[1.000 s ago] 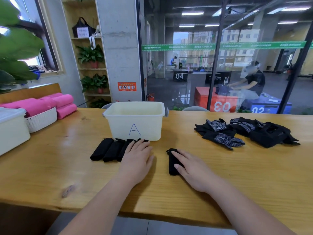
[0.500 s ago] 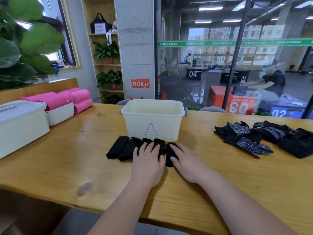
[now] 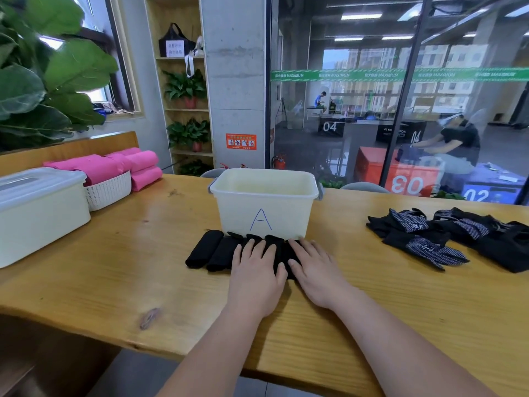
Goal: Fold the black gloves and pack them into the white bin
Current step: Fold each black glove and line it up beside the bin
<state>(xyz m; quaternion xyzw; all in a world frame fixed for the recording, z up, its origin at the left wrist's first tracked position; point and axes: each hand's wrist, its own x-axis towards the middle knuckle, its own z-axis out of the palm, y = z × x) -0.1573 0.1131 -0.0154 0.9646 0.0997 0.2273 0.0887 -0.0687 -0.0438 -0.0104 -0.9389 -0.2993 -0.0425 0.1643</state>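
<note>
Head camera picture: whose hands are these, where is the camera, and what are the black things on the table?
There is no machine here. The camera sits on a person's head and looks forward and down, so you see that person's own two arms. The left hand and the right hand lie flat, side by side, on a row of folded black gloves on the wooden table. They press on the gloves but grip nothing. Right behind the row stands the white bin, marked A; its bottom is hidden from here. To the right lies a pile of unfolded gloves. On the far left are a lidded box and a basket of pink cloths.
</note>
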